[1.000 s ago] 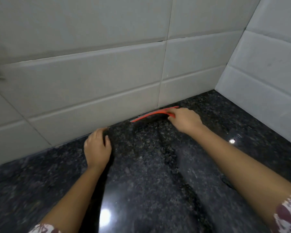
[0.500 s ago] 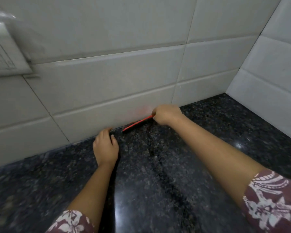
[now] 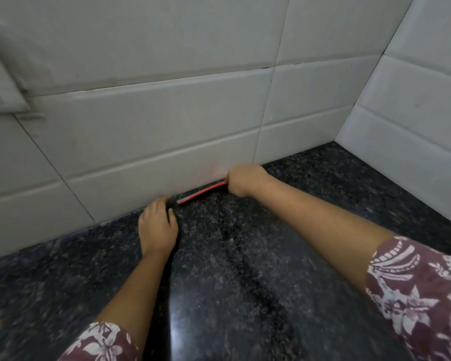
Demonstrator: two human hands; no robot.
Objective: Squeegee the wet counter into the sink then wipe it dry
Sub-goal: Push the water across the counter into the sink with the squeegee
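A thin red squeegee (image 3: 202,192) lies edge-down on the black speckled granite counter (image 3: 245,269), right where it meets the tiled back wall. My right hand (image 3: 245,179) is closed around its right end, knuckles against the wall. My left hand (image 3: 158,226) rests flat on the counter just left of the blade's free end, fingertips close to the wall, holding nothing. A dark streak runs down the counter's middle toward me. No sink is in view.
Grey-white tiles form the back wall (image 3: 154,113) and a side wall (image 3: 414,126) that closes the corner at the right. A white switch plate (image 3: 0,82) sits on the wall at the far left.
My right hand has pushed the squeegee back from the counter until it sits against the foot of the wall. My left hand has hardly moved. The camera has leaned in closer.
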